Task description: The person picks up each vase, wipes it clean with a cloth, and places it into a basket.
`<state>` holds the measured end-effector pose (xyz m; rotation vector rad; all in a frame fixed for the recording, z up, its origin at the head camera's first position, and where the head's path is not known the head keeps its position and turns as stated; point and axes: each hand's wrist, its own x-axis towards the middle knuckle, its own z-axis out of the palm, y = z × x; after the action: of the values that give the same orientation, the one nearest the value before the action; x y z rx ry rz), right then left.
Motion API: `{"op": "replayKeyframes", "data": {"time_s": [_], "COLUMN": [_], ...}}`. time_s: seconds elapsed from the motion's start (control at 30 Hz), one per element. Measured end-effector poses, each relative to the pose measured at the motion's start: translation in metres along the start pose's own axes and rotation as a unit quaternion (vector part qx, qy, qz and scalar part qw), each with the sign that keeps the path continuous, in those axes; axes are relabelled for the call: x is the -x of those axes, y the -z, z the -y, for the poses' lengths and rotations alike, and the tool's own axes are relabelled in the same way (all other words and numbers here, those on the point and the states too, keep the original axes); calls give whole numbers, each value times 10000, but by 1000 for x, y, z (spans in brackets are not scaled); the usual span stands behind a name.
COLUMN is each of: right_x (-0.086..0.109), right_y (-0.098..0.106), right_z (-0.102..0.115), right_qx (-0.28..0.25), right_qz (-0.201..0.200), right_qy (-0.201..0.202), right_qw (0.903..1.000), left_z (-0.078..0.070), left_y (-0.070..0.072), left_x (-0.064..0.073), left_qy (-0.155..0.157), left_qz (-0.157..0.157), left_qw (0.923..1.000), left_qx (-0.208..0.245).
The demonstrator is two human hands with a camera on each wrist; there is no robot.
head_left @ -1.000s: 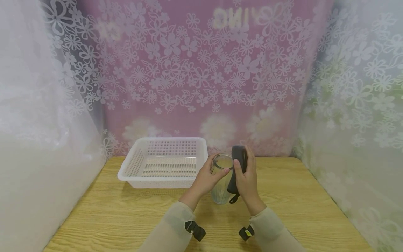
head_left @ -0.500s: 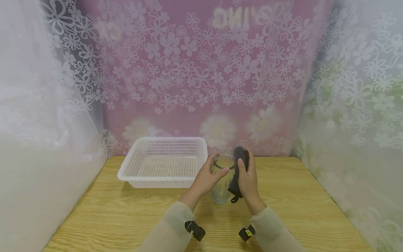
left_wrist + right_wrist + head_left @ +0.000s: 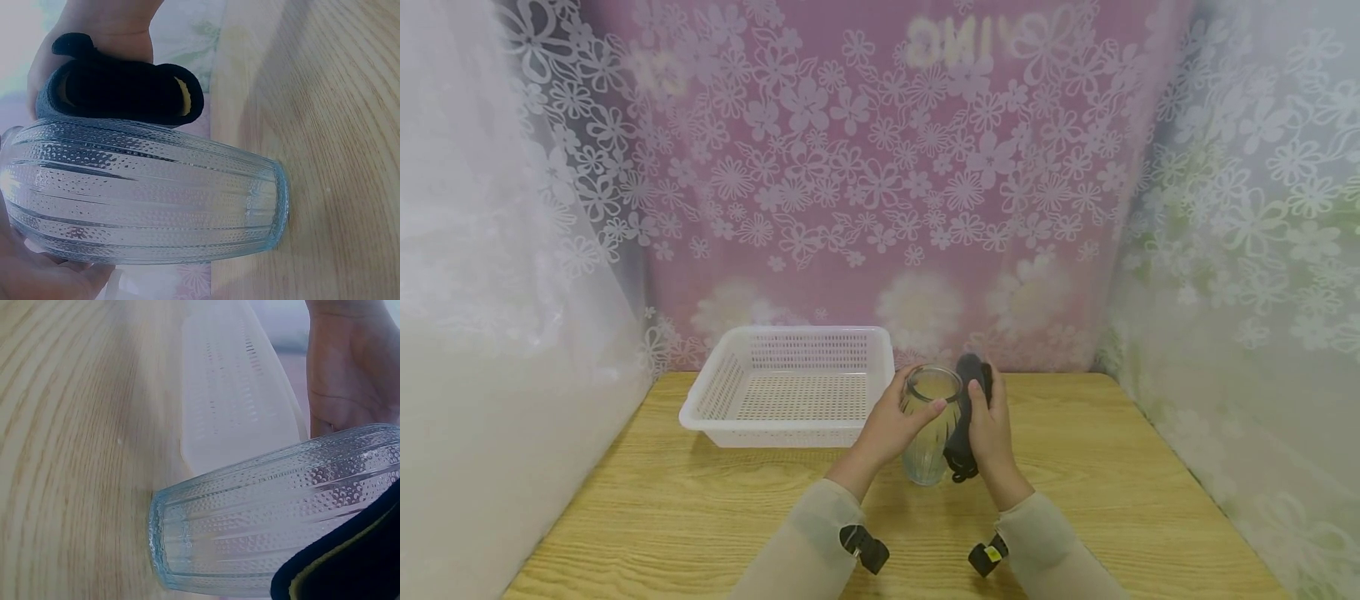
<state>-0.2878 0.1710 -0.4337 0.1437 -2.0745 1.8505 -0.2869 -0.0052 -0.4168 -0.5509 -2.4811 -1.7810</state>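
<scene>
A clear ribbed glass vase (image 3: 928, 446) stands nearly upright, open rim up; whether its base touches the table I cannot tell. My left hand (image 3: 891, 421) grips its upper part from the left, thumb across the front. On the vase's right side, my right hand (image 3: 992, 425) holds a long black cloth-covered pad (image 3: 967, 408) with a small loop at its lower end. In the left wrist view the pad (image 3: 125, 90) lies against the glass, with yellowish strips inside its dark end. The right wrist view shows the vase (image 3: 269, 512) partly covered by the pad (image 3: 350, 556).
A white perforated plastic basket (image 3: 790, 437) sits on the wood-grain table (image 3: 700, 517), just left of the vase. Flowered plastic sheeting (image 3: 880, 175) hangs behind the table and along both sides. A small black wrist camera (image 3: 868, 550) is strapped over each sleeve.
The right hand has shifted slightly right and turned the black pad, uncovering more of the vase's rim and side. The left hand and vase stay almost in place.
</scene>
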Motion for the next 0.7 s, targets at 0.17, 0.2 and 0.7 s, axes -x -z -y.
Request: {"op": "replayKeyframes", "data": {"time_s": [0.17, 0.2, 0.7], "right_x": [-1, -1, -2], "right_y": [1, 1, 3], "right_z": [-4, -4, -9], "right_qx": [-107, -134, -461], "right_qz": [34, 54, 251], "right_qy": [-230, -305, -1090], "right_qw": [9997, 9994, 9927], "left_z": [0, 1, 4], "left_y": [0, 0, -1], "left_x": [0, 0, -2], "left_qy": [18, 9, 132], "left_qz": [18, 24, -35], "left_qw": [10000, 10000, 9999], "left_qx": [-11, -6, -55]}}
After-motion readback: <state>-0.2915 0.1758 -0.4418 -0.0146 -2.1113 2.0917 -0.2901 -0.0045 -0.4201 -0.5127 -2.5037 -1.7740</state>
